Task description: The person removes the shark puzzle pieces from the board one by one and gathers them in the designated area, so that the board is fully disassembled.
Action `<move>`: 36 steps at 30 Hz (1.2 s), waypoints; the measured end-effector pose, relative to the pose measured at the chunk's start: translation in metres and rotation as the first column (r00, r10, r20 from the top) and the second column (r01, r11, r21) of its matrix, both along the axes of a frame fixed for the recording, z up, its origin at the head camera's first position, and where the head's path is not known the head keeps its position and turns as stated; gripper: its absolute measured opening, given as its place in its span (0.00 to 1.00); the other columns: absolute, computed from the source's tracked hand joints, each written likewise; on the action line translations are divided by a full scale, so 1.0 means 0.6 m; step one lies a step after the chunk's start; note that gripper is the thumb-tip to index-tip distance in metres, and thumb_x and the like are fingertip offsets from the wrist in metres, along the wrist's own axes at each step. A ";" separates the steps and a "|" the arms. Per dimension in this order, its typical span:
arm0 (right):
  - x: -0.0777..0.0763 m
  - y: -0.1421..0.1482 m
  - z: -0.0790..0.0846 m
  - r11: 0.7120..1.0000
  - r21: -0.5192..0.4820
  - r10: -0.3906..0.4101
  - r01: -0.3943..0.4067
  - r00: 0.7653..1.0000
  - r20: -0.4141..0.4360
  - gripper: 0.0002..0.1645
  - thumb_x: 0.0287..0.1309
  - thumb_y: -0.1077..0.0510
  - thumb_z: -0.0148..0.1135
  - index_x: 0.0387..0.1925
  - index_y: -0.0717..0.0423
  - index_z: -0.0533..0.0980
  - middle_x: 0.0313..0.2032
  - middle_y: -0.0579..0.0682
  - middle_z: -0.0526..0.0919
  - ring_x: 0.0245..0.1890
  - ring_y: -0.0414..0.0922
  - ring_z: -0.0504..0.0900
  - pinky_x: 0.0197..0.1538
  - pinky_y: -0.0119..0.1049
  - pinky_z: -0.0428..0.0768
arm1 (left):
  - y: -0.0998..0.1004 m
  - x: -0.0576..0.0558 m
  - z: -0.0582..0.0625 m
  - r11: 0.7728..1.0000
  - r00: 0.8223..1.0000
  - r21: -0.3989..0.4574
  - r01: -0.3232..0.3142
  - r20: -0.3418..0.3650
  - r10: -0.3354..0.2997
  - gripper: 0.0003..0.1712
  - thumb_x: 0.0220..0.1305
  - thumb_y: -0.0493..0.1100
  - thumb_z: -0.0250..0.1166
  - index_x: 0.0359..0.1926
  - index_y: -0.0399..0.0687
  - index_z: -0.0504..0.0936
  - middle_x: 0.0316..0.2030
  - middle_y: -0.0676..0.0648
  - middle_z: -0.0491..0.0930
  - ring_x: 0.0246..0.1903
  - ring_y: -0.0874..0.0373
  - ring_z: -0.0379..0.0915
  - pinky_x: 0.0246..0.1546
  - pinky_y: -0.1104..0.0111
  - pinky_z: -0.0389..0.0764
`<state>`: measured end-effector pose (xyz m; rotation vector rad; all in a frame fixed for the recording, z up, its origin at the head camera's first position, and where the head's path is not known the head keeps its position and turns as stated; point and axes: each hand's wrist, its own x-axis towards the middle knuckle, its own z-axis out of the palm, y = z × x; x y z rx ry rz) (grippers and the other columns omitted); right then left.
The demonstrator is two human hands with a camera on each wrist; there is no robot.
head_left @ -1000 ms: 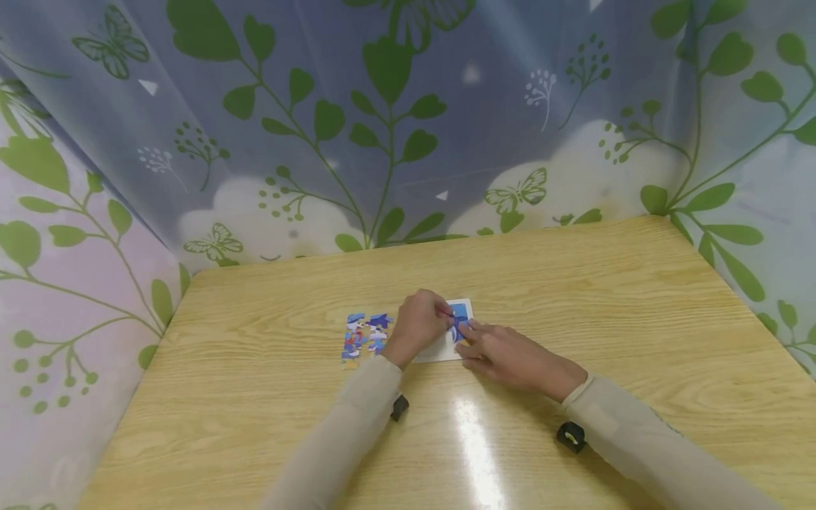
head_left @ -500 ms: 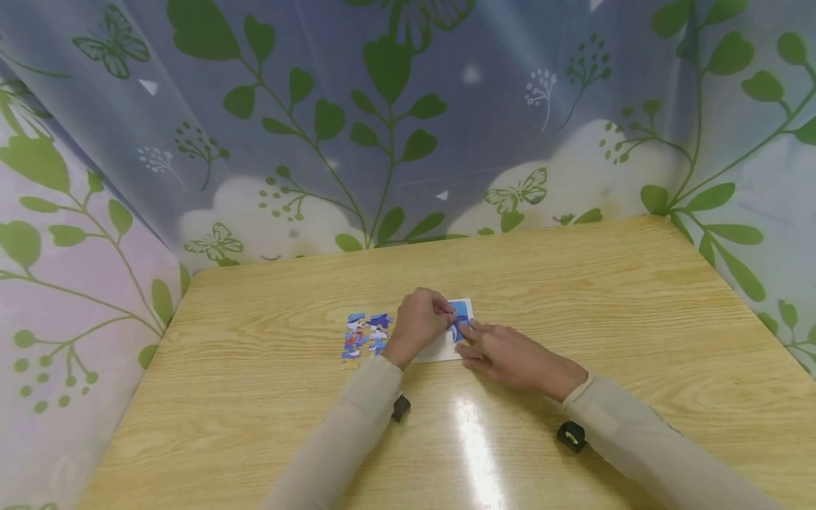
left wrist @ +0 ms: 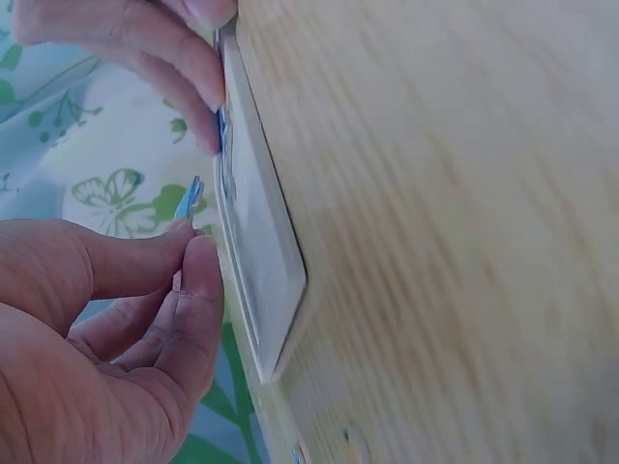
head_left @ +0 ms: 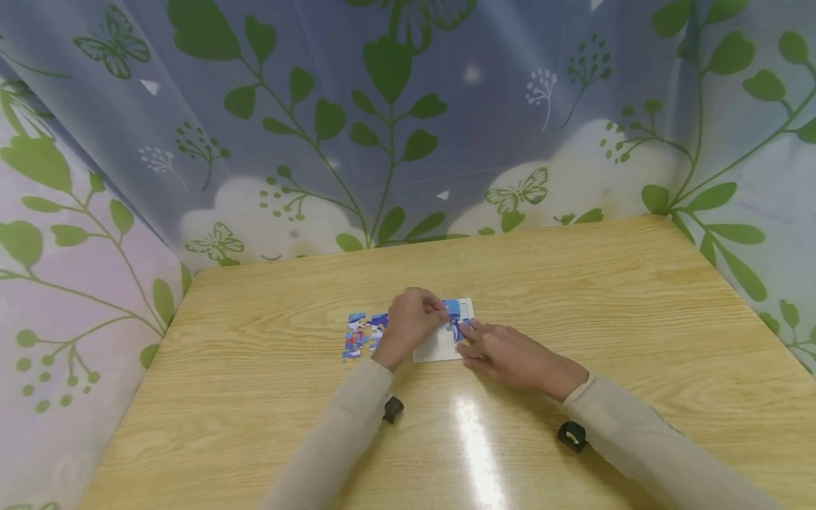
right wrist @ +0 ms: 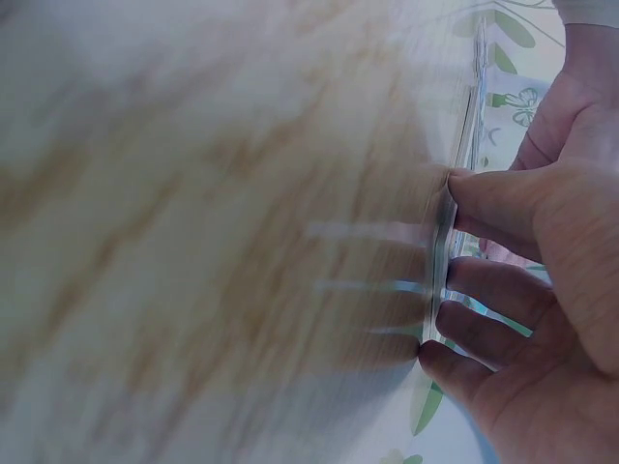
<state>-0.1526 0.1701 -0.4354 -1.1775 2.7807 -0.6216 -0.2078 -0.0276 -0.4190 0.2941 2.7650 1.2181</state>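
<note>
My left hand (head_left: 411,322) pinches a small blue jigsaw piece (left wrist: 190,200) between thumb and fingertips. In the left wrist view that piece is held up off a thin white puzzle tray (head_left: 432,350). A few blue pieces (head_left: 457,331) lie in the tray's right part, partly hidden by my fingers. My right hand (head_left: 513,355) rests at the tray's right side, its spread fingertips (right wrist: 447,317) and thumb touching the edge. Left of the tray, a cluster of loose jigsaw pieces (head_left: 354,341) in blue, white, red and yellow lies on the table, partly covered by my left hand.
The wooden table (head_left: 255,397) extends around the tray, with a bright light reflection in front. A curtain (head_left: 319,142) printed with leaves and butterflies hangs along the back and left. Black devices sit under both wrists, the right one (head_left: 571,436) close to the table.
My left hand has drawn slightly left and up with the blue piece, exposing an outlined patch of the tray's upper right corner. My right hand has stayed in place.
</note>
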 end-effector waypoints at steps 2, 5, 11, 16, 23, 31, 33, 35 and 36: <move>0.000 0.000 0.001 1.000 0.002 -0.007 0.007 1.000 0.005 0.16 0.68 0.61 0.63 0.53 0.66 0.82 0.63 0.73 0.71 0.63 0.70 0.71 0.61 0.59 0.74 | -0.007 0.000 0.001 1.000 1.000 -0.001 -0.006 -0.004 0.006 0.02 0.60 0.36 0.73 0.34 0.42 0.88 0.31 0.47 0.86 0.31 0.57 0.80 0.36 0.65 0.82; 0.000 0.000 0.000 1.000 0.004 -0.010 0.010 1.000 0.003 0.16 0.68 0.61 0.63 0.53 0.66 0.82 0.63 0.73 0.71 0.63 0.70 0.72 0.62 0.59 0.73 | -0.020 0.000 0.000 1.000 1.000 0.001 -0.017 -0.012 0.017 0.02 0.61 0.37 0.73 0.34 0.42 0.88 0.31 0.48 0.86 0.32 0.57 0.80 0.36 0.64 0.82; 0.001 0.000 0.001 1.000 0.003 -0.018 0.018 1.000 0.011 0.17 0.69 0.61 0.63 0.54 0.67 0.81 0.63 0.73 0.71 0.63 0.70 0.71 0.63 0.59 0.72 | -0.047 0.000 0.002 0.999 0.999 -0.001 -0.040 -0.026 0.040 0.02 0.60 0.36 0.73 0.33 0.41 0.88 0.30 0.48 0.86 0.31 0.56 0.80 0.35 0.64 0.81; 0.001 0.001 0.000 1.000 -0.002 -0.012 0.012 1.000 -0.001 0.17 0.69 0.61 0.63 0.54 0.68 0.81 0.62 0.73 0.72 0.63 0.70 0.71 0.63 0.58 0.72 | -0.069 0.001 0.007 0.998 0.998 0.000 -0.058 -0.017 0.058 0.02 0.61 0.36 0.72 0.34 0.41 0.88 0.30 0.48 0.85 0.31 0.56 0.80 0.34 0.64 0.81; 0.002 0.001 -0.001 1.000 -0.007 0.002 -0.002 1.000 -0.010 0.17 0.69 0.61 0.62 0.54 0.68 0.81 0.62 0.74 0.72 0.63 0.70 0.71 0.63 0.59 0.72 | -0.102 0.004 0.006 0.996 0.996 0.011 -0.092 0.014 0.092 0.02 0.60 0.36 0.72 0.35 0.42 0.88 0.32 0.48 0.85 0.32 0.55 0.79 0.35 0.63 0.81; 0.003 0.001 -0.001 1.000 -0.017 -0.003 0.003 1.000 0.003 0.17 0.69 0.61 0.62 0.54 0.68 0.81 0.62 0.74 0.72 0.64 0.70 0.71 0.63 0.59 0.71 | -0.124 0.006 0.009 0.991 0.990 0.034 -0.127 0.061 0.124 0.02 0.62 0.34 0.70 0.36 0.39 0.87 0.32 0.44 0.86 0.29 0.51 0.84 0.29 0.66 0.83; 0.003 0.001 0.000 1.000 -0.017 -0.004 0.004 1.000 0.004 0.17 0.69 0.61 0.62 0.54 0.68 0.81 0.62 0.74 0.72 0.64 0.70 0.71 0.64 0.59 0.71 | -0.128 0.007 0.010 0.991 0.989 0.020 -0.134 0.061 0.132 0.02 0.63 0.35 0.70 0.36 0.40 0.87 0.32 0.44 0.86 0.30 0.52 0.84 0.29 0.66 0.82; 0.003 0.000 0.000 1.000 -0.019 -0.003 0.003 1.000 0.005 0.17 0.69 0.61 0.62 0.54 0.68 0.81 0.62 0.74 0.71 0.64 0.71 0.70 0.64 0.59 0.71 | -0.131 0.007 0.009 0.990 0.989 0.004 -0.139 0.059 0.139 0.02 0.63 0.35 0.70 0.36 0.40 0.87 0.32 0.45 0.86 0.30 0.53 0.83 0.29 0.67 0.81; 0.003 0.000 0.000 1.000 -0.018 -0.003 0.003 1.000 0.006 0.17 0.69 0.61 0.62 0.54 0.67 0.81 0.62 0.74 0.71 0.64 0.71 0.70 0.64 0.59 0.71 | -0.133 0.007 0.010 0.990 0.988 -0.004 -0.144 0.058 0.144 0.01 0.63 0.35 0.70 0.35 0.40 0.87 0.31 0.45 0.86 0.30 0.53 0.82 0.29 0.67 0.81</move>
